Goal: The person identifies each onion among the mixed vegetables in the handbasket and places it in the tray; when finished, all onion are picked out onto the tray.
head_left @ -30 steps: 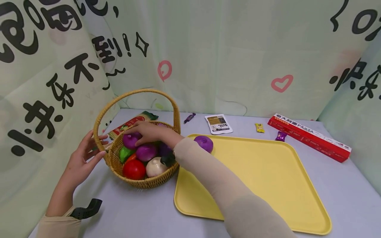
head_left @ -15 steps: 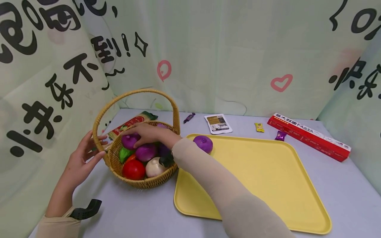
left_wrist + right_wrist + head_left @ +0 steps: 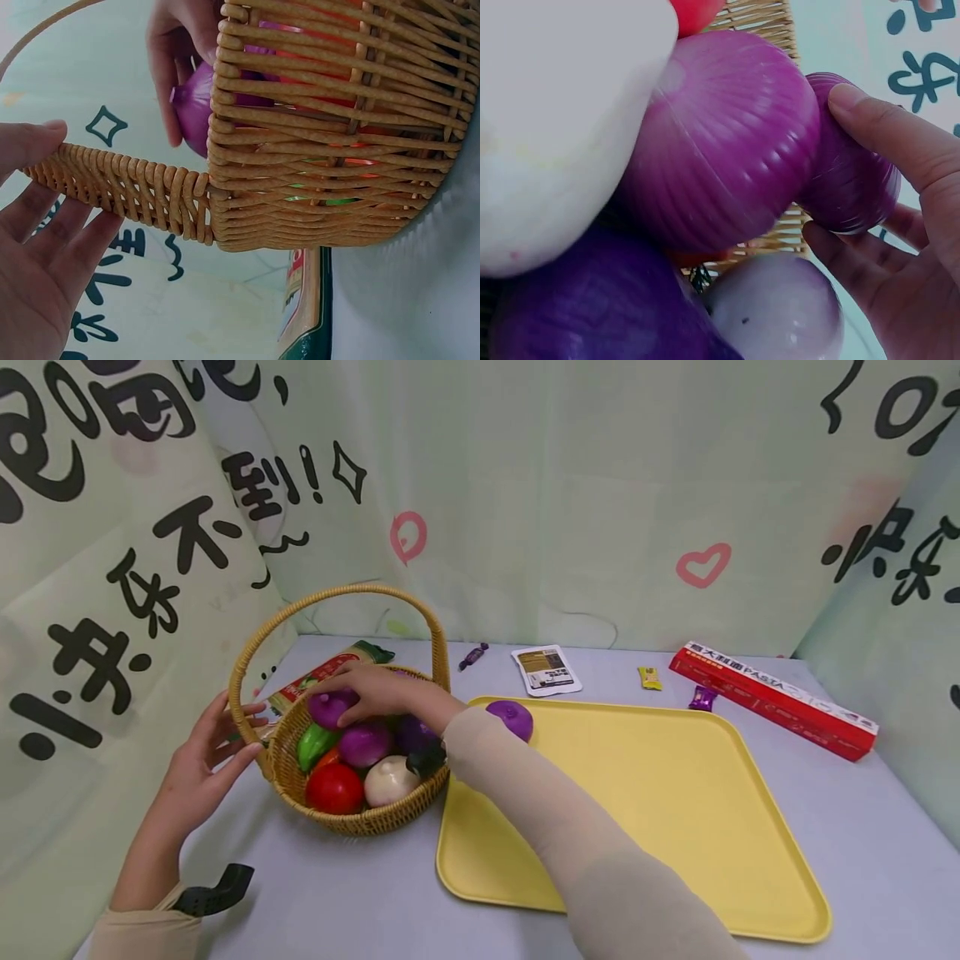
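**Right hand grips a purple onion in the wicker basket**

The right hand point(image 3: 378, 692) reaches into the wicker basket point(image 3: 352, 814), and its fingers point(image 3: 889, 131) curl round a purple onion point(image 3: 331, 706) at the far left of the pile; the right wrist view shows thumb and fingers pinching it from both sides. Just beside it in the basket lie a second purple onion point(image 3: 365, 743), a white onion point(image 3: 390, 779), a red tomato point(image 3: 334, 788), a green pepper point(image 3: 315, 746) and a dark purple vegetable point(image 3: 417, 735).

The left hand point(image 3: 201, 768) is at the basket's left side, fingers point(image 3: 45, 225) straight and spread, with the thumb touching the base of the woven handle point(image 3: 131, 191); it grips nothing.

The basket stands on the grey desk point(image 3: 360, 902), touching the left edge of a yellow tray point(image 3: 675, 827). One more purple onion point(image 3: 510, 719) sits in the tray's far left corner, partly behind the right sleeve point(image 3: 547, 810).

Behind the basket lies a pasta packet point(image 3: 330, 668). Further along the desk's back edge are a purple sweet point(image 3: 476, 655), a white sachet point(image 3: 546, 669), a small yellow sweet point(image 3: 649, 677), another purple sweet point(image 3: 702, 697) and a red pasta box point(image 3: 772, 700).
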Demonstrator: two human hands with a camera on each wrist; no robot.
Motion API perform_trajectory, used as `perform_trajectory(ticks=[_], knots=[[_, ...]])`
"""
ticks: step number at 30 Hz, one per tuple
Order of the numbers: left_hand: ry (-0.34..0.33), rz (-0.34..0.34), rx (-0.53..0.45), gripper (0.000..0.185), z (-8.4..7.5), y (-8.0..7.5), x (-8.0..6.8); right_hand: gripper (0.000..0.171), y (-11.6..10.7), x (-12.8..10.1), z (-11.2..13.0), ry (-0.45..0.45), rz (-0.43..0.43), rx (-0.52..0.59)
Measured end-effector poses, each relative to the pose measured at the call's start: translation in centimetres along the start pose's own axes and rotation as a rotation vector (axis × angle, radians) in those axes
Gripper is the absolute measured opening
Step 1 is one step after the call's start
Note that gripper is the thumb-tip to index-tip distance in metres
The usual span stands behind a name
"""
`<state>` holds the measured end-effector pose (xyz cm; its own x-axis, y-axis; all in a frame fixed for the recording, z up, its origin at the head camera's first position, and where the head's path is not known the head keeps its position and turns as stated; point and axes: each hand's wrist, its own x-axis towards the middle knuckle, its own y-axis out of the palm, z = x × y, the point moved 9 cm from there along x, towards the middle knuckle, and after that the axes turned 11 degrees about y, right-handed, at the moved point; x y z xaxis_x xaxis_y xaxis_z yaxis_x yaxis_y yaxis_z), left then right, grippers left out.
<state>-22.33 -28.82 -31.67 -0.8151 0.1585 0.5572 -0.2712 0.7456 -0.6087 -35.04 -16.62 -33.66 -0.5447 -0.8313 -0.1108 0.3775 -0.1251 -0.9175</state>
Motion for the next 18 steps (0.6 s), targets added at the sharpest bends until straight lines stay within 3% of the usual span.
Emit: perform_trajectory(ticks=[10, 18], knots=[[0.000, 0.002, -0.009, 0.079, 0.1, 0.1, 0.0, 0.058, -1.4, -1.8, -0.8, 0.009, -0.056, 0.019], [0.004, -0.007, -0.006, 0.080, 0.0, 0.0, 0.0, 0.060, -2.9, -4.6, -0.5, -0.030, -0.082, 0.027]])
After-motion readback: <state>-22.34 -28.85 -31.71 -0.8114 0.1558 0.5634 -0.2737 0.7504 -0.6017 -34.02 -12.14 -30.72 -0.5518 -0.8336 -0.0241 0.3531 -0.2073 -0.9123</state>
